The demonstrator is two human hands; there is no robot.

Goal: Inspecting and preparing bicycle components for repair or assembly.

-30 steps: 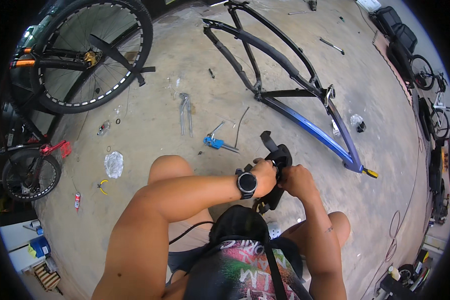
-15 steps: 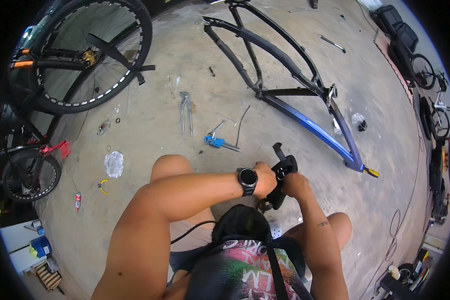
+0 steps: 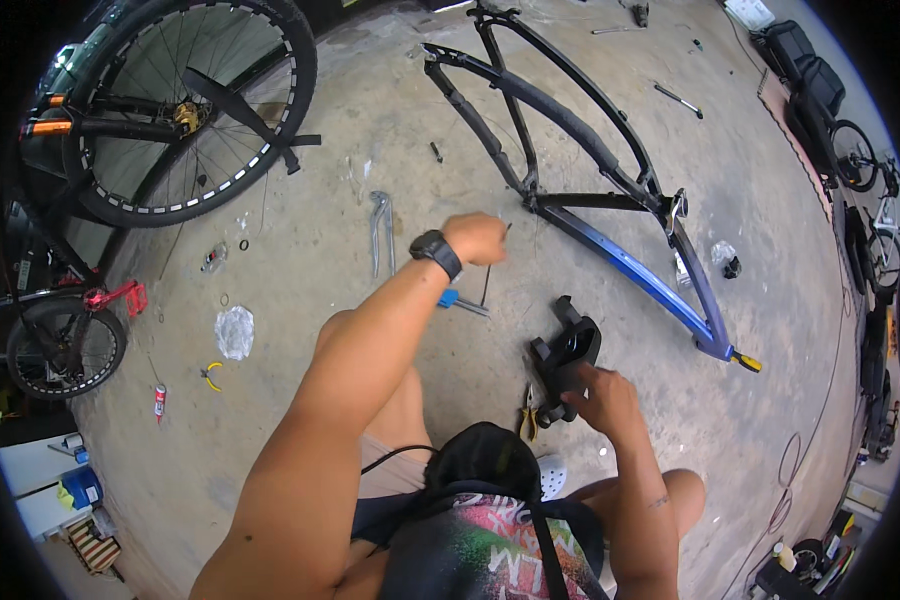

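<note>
My left hand (image 3: 475, 238) is stretched out over the floor, at the upper end of a thin dark rod (image 3: 486, 285). Its fingertips are hidden, so whether it grips the rod does not show. Below that wrist is a blue-handled tool (image 3: 450, 299), partly covered by my forearm. Thumb and forefinger of my right hand (image 3: 610, 402) are on the near edge of a black hollow part with short projecting arms (image 3: 568, 352), low over or on the floor. Beside this part lie yellow-handled pliers (image 3: 528, 418).
A blue and black bicycle frame (image 3: 620, 255) lies ahead, with a yellow-black screwdriver (image 3: 746, 362) at its near end. Large pliers (image 3: 381, 232) lie ahead left. A bicycle wheel (image 3: 295, 110) stands far left. Clear plastic (image 3: 234, 332) and small yellow pliers (image 3: 211, 377) are scattered left.
My left hand has let go of the black part and moved forward and left to the thin rod. The right hand stays at the part, slightly lower. Yellow-handled pliers are now exposed.
</note>
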